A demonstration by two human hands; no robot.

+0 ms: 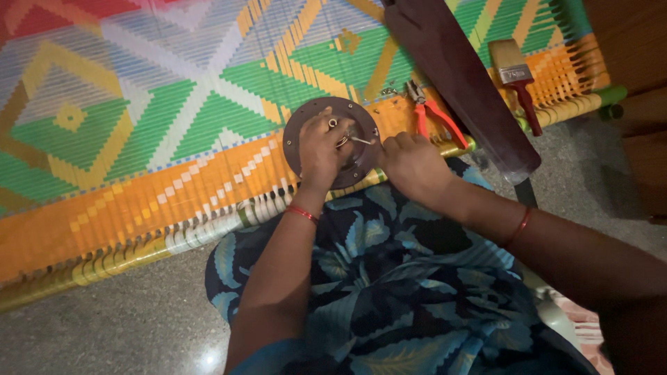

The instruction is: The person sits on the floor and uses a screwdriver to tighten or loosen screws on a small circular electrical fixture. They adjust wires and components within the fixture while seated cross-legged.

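Observation:
A round dark brown metal fan hub [302,125] lies on the edge of a woven cot, with a long brown fan blade [458,76] reaching up and right from it. My left hand [321,146] rests on the hub's middle, fingers curled around small metal parts there. My right hand [413,163] grips a thin metal tool [360,140] whose tip points into the hub's centre. Both wrists wear red bangles.
Red-handled pliers [432,114] lie on the cot just right of the hub. A paintbrush [517,76] with a red handle lies further right. The colourful woven cot [139,139] fills the upper view; grey stone floor [125,326] lies below. My lap is covered by blue leaf-patterned cloth [389,292].

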